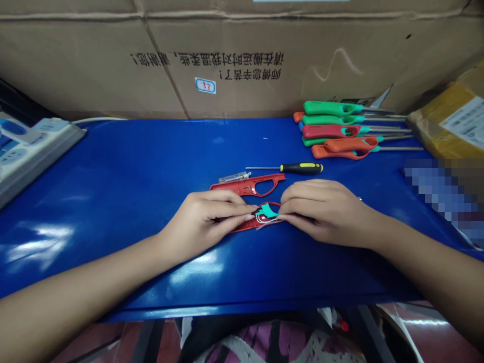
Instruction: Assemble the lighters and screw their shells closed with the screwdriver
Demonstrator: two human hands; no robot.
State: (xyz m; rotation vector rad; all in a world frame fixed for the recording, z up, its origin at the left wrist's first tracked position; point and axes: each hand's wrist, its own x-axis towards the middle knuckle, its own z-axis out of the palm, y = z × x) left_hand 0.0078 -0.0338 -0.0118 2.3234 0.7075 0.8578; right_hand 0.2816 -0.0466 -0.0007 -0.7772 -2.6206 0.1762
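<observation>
My left hand (204, 218) and my right hand (321, 209) meet at the middle of the blue table (124, 201). Both pinch a red lighter shell half (251, 225) lying flat, with a teal trigger piece (267, 210) and thin white wires in it. My left fingertips close on the black part beside the trigger; my right fingers press together on the shell's right end. A second red shell half (249, 185) lies just behind, with a small metal tube (234, 177) at its left end. A black-and-yellow screwdriver (298, 168) rests behind that.
A pile of several green, red and orange long-nosed lighters (340, 133) lies at the back right. A large cardboard box (242, 55) walls off the back. A white power strip (26, 146) sits at the left edge, a yellow-brown parcel (449, 121) at the right.
</observation>
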